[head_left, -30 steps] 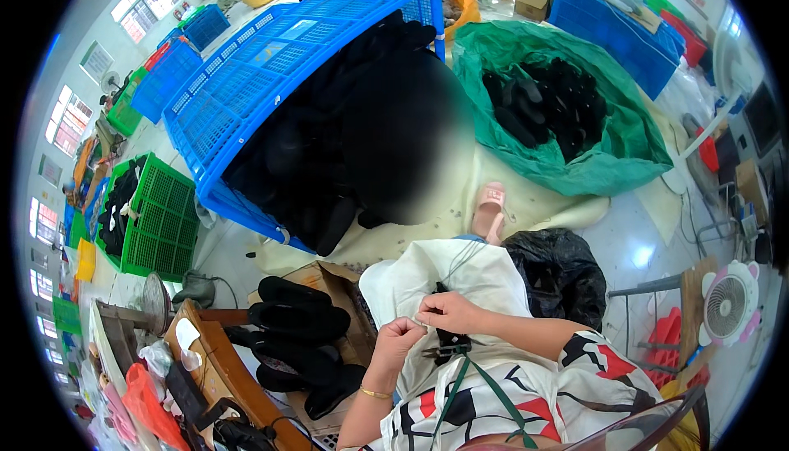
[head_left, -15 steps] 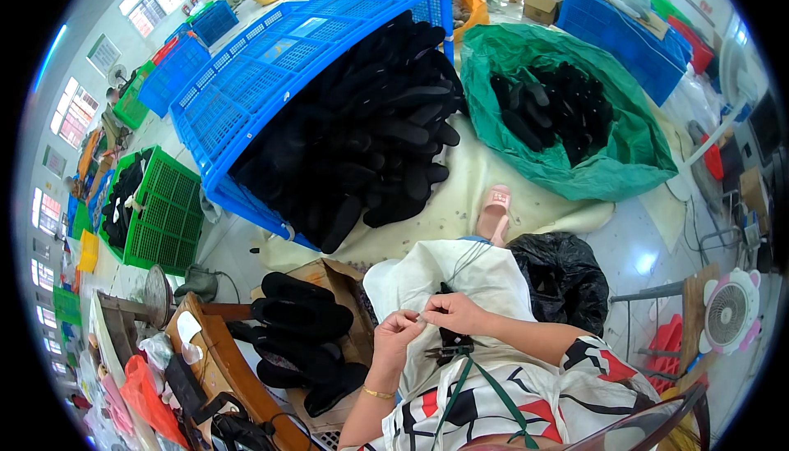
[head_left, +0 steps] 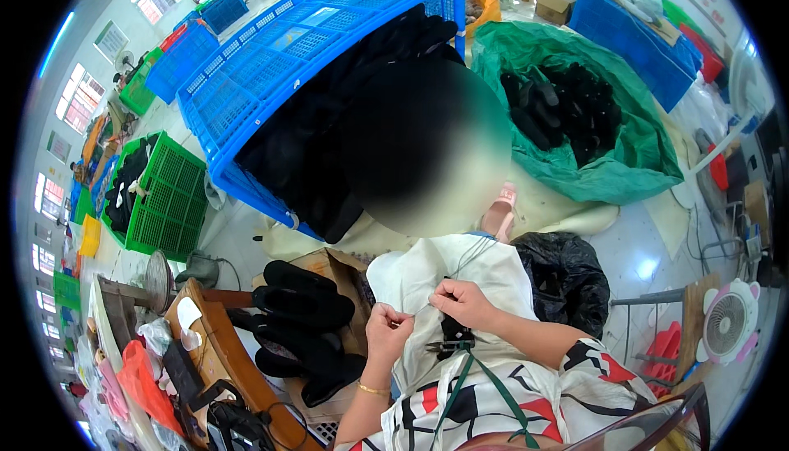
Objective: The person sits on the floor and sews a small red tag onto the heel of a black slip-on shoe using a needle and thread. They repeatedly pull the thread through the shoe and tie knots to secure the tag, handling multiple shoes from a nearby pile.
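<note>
Thin thread [head_left: 417, 311] over white cloth [head_left: 460, 274] on the lap stays pinched taut between left hand [head_left: 388, 328] and right hand [head_left: 463, 303], both unmoved since earlier frames, scissors [head_left: 450, 338] just below, black shoes [head_left: 304, 307] stacked left, blue crate [head_left: 271, 65] beyond.

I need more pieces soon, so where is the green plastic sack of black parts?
In the head view, the green plastic sack lies upper right on the floor, right of the tilted blue plastic crate, beyond the black plastic bag.

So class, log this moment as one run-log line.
left hand: pinching thread | right hand: pinching thread over white cloth | black pieces: stacked at left | blue crate: ahead
</note>
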The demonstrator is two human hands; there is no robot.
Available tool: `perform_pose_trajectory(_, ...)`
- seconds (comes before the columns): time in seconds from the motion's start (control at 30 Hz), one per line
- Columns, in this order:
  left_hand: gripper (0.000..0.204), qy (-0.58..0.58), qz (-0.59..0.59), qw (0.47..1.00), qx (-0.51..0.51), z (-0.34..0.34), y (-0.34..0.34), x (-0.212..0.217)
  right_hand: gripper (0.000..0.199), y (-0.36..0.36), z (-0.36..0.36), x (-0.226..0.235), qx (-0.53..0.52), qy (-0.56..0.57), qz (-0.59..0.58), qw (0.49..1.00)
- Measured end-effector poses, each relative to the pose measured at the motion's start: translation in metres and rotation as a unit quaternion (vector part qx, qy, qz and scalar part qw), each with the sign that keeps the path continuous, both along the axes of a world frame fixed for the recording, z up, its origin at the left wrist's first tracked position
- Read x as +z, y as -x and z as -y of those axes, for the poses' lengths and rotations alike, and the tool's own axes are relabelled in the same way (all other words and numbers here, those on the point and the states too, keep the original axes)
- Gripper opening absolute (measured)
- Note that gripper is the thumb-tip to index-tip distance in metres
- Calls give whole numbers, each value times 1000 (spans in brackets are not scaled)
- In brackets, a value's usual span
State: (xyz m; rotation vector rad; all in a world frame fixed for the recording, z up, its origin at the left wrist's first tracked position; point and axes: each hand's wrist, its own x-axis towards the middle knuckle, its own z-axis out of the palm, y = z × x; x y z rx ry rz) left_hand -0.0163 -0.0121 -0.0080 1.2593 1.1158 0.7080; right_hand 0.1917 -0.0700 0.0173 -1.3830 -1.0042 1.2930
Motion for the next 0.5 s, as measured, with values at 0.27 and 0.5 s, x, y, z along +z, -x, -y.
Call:
perform_pose_trajectory(0.27, 25, -277, -191, 938, 82, -46, 35, 39, 18, -62, 24, -12, 180, 3, 151, 972)
perform_pose_trajectory(0.5, 17, -300, -303, 897, 116, -75, 100, 26, 13, -176, 75, 24, 37, 79, 281, 956)
